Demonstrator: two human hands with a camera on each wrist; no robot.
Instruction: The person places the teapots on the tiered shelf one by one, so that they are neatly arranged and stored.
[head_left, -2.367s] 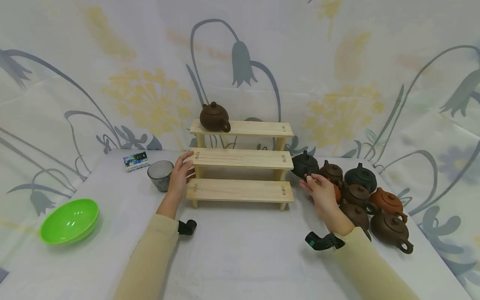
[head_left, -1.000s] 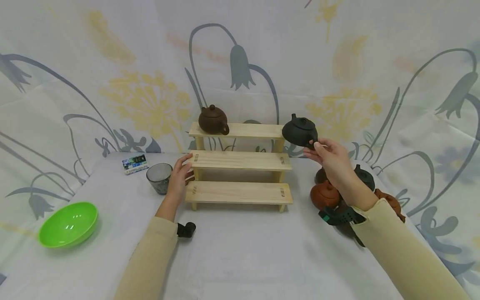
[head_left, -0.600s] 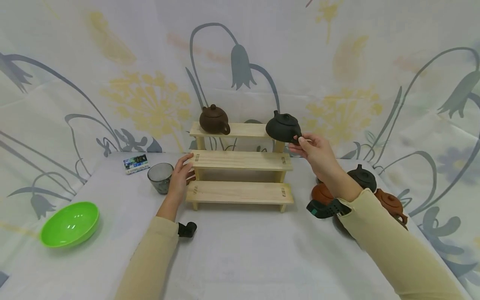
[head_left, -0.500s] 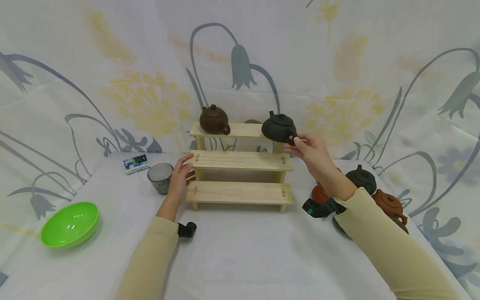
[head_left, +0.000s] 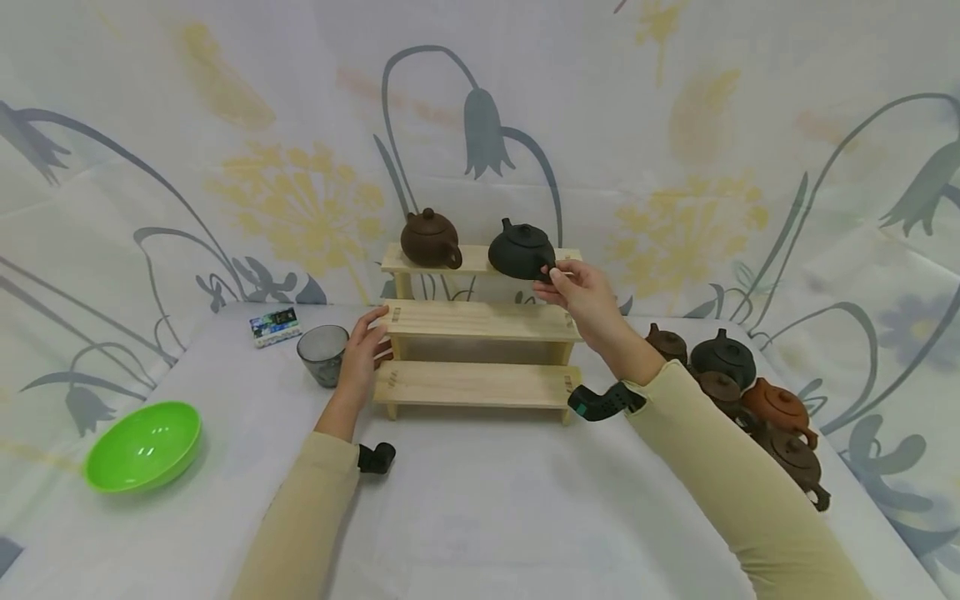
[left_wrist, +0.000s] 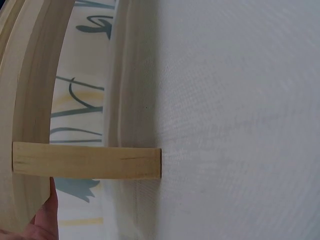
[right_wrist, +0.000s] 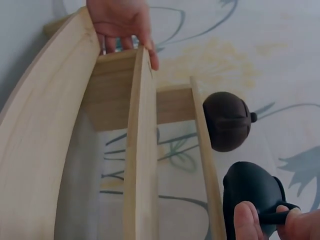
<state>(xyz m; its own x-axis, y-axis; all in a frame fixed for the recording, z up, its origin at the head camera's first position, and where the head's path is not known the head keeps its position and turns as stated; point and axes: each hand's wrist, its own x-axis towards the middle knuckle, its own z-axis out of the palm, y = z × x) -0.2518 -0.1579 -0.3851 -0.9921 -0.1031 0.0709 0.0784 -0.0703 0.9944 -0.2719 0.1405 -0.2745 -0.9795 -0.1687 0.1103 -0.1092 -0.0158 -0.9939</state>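
Observation:
In the head view, a three-tier wooden shelf [head_left: 480, 319] stands mid-table. My right hand [head_left: 588, 308] pinches the handle of a black teapot [head_left: 521, 250] at the top tier, right of centre. Its base is very near the board; whether it touches I cannot tell. In the right wrist view the fingertips [right_wrist: 245, 220] close on that handle. A brown teapot [head_left: 430, 239] sits on the top tier's left end. My left hand [head_left: 360, 358] holds the shelf's left side at the middle tier, fingers round the board's end; part of it shows in the left wrist view.
Several teapots crowd the table's right side, among them a black one [head_left: 722, 358] and a reddish one [head_left: 777, 406]. On the left are a grey glass cup [head_left: 324, 354] close to my left hand, a small patterned box [head_left: 274, 327] and a green bowl [head_left: 142, 447].
My right hand has lifted the black teapot from the group on the right and carried it up and leftward over the top tier. My left hand has stayed on the shelf.

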